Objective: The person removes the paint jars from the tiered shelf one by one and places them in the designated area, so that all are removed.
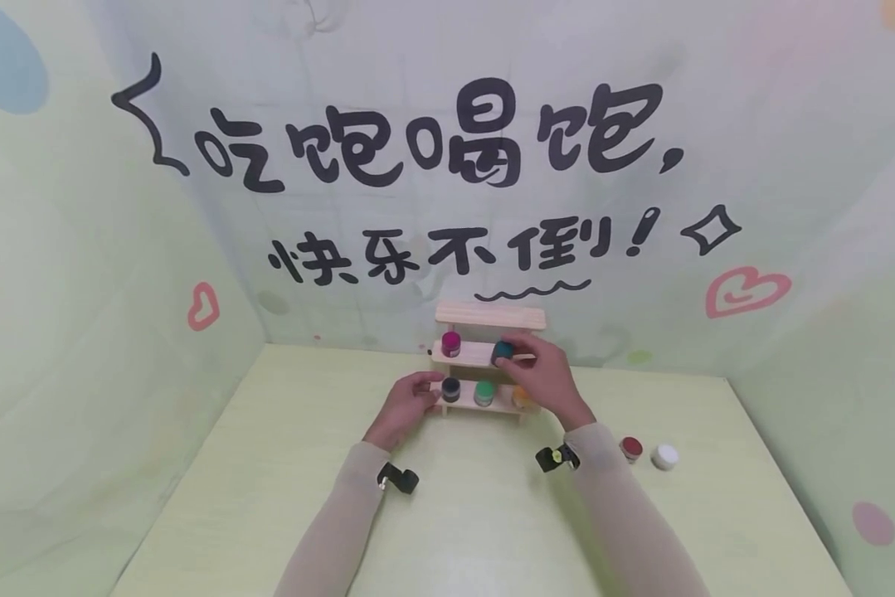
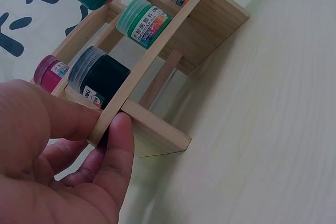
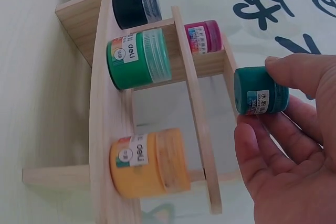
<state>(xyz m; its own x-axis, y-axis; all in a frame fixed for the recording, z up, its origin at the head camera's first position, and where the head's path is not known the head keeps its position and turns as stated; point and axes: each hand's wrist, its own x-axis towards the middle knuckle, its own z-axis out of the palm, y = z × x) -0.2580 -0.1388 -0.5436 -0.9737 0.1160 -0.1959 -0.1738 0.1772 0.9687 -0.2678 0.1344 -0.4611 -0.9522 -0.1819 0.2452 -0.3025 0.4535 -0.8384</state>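
Your right hand (image 1: 550,373) pinches the teal jar (image 3: 254,90) at the right end of the middle tier (image 1: 475,354)
Likely light, rigid, smooth: grip its round sides; your left hand (image 1: 406,406) pinches the lower board (image 2: 157,53)

A pale yellow-green tabletop (image 1: 462,531), a light fabric backdrop (image 1: 387,50) behind it, two rows of dark Chinese lettering (image 1: 461,255), a wavy line (image 1: 532,291) beneath, a pink heart (image 1: 748,293) on either side, a blue spot (image 1: 5,60) at upper left
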